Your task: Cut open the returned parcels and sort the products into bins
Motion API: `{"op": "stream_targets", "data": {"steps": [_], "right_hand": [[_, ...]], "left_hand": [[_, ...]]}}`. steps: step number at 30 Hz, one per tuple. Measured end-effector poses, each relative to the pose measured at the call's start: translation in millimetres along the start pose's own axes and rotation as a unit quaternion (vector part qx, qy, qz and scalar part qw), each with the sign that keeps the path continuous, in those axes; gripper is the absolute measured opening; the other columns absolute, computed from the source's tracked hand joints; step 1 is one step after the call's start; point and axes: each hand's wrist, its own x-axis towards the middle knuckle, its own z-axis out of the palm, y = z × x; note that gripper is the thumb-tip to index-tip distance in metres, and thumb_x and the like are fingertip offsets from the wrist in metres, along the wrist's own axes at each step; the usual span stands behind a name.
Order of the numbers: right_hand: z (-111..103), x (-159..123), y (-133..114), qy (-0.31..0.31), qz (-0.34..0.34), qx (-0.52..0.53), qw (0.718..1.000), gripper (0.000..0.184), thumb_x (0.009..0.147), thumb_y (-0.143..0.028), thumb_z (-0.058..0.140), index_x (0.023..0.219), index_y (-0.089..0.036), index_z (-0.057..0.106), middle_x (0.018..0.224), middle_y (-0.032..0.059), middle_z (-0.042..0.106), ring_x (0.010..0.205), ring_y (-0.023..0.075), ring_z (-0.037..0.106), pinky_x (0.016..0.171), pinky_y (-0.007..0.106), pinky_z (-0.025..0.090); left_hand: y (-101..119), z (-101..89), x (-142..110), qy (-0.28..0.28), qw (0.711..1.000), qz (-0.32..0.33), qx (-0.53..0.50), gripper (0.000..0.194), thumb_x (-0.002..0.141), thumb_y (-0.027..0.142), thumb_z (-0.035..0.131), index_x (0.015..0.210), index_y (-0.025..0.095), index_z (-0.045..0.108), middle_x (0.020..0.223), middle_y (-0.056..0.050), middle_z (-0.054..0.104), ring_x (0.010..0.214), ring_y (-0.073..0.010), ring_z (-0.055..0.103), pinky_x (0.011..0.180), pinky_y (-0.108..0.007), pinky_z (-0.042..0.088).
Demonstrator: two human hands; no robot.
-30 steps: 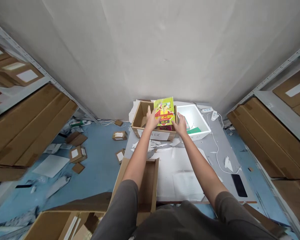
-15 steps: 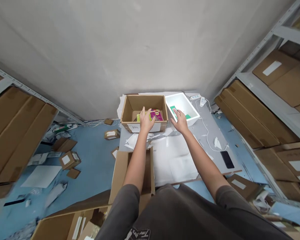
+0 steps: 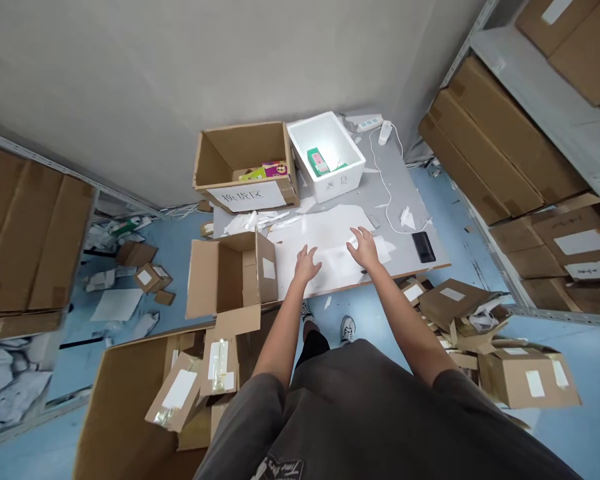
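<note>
Head view, two bare hands over the near part of the tabletop [image 3: 413, 193]. Left hand [image 3: 307, 265]: fingers and thumb spread apart, positioned near the front edge, between the open carton [image 3: 267, 270] and the other hand. Right hand [image 3: 364, 248]: fingers likewise apart and slightly bent, with the white sheet [image 3: 333, 227] beneath and around it; contact with the sheet cannot be told. The two hands are separated, with part of the sheet showing between them. The sheet lies flat across the middle and front of the tabletop. The open carton is at the left front, just beside the left hand, flaps folded outward, a white label on its right wall. Torn paper [image 3: 260, 220] lies behind it. At the back left stands the labelled box [image 3: 213, 160], handwriting on its front; inside, near the front wall, a yellow-green packet [image 3: 253, 175] lies beside a purple packet [image 3: 275, 169]. Just to the right, the white bin [image 3: 340, 185] contains a green box [image 3: 318, 162] with a pale panel. Right side of tabletop: power strip [image 3: 370, 124] at the back, white cable [image 3: 390, 200] curving forward, black phone [image 3: 424, 247] near the front corner. Lower left, the large carton [image 3: 105, 380] holds several smaller taped boxes. Further cartons [image 3: 525, 380] are piled at right, on the blue floor [image 3: 573, 343].
</note>
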Motion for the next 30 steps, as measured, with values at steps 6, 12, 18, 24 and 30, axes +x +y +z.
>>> {"op": "stream_targets", "data": {"steps": [6,12,18,24,30], "right_hand": [[38,-71,65,-0.059,0.076,-0.014,0.995,0.058,0.093,-0.034,0.063,0.148,-0.017,0.061,0.154,0.021,0.053,0.144,0.0395,0.046,0.119,0.063,0.043],[85,-114,108,-0.101,0.117,-0.028,0.988,0.059,0.092,-0.034,0.066,0.148,-0.017,0.061,0.154,0.0207,0.053,0.146,0.0385,0.046,0.123,0.062,0.039],[98,-106,111,-0.087,0.155,-0.036,0.984,0.068,0.089,-0.042,0.073,0.151,-0.017,0.058,0.165,0.0241,0.04,0.151,0.0423,0.04,0.121,0.067,0.038],[102,-96,43,-0.236,0.073,0.007,0.969,0.102,0.072,-0.042,0.092,0.162,-0.031,0.046,0.175,0.0176,0.028,0.156,0.0383,0.039,0.119,0.057,0.044],[103,-112,-54,-0.247,-0.014,0.077,0.966,0.096,0.077,-0.036,0.084,0.163,-0.028,0.042,0.162,0.0157,0.049,0.137,0.03,0.061,0.112,0.049,0.051]], "left_hand": [[-25,91.1,-19,-0.081,0.994,-0.061,0.034,0.076,0.087,0.024,0.075,0.158,0.02,0.048,0.169,-0.023,0.038,0.154,-0.0397,0.039,0.121,-0.056,0.041],[-55,134.0,-20,-0.049,0.994,-0.075,0.069,0.041,0.096,0.02,0.06,0.136,0.019,0.065,0.135,-0.019,0.064,0.134,-0.0349,0.052,0.111,-0.05,0.047],[-78,110.2,-44,0.025,0.996,-0.08,-0.03,0.031,0.097,0.006,0.046,0.104,0.023,0.071,0.118,-0.01,0.066,0.108,-0.0229,0.065,0.102,-0.036,0.052],[-66,42.9,-88,0.174,0.97,-0.054,-0.163,0.027,0.097,0.011,0.045,0.094,0.023,0.068,0.109,-0.008,0.066,0.109,-0.0211,0.067,0.094,-0.033,0.057],[-47,-47.3,-105,0.346,0.906,-0.078,-0.229,0.021,0.097,0.018,0.047,0.099,0.021,0.067,0.109,-0.008,0.067,0.105,-0.0206,0.068,0.095,-0.034,0.058]]}}
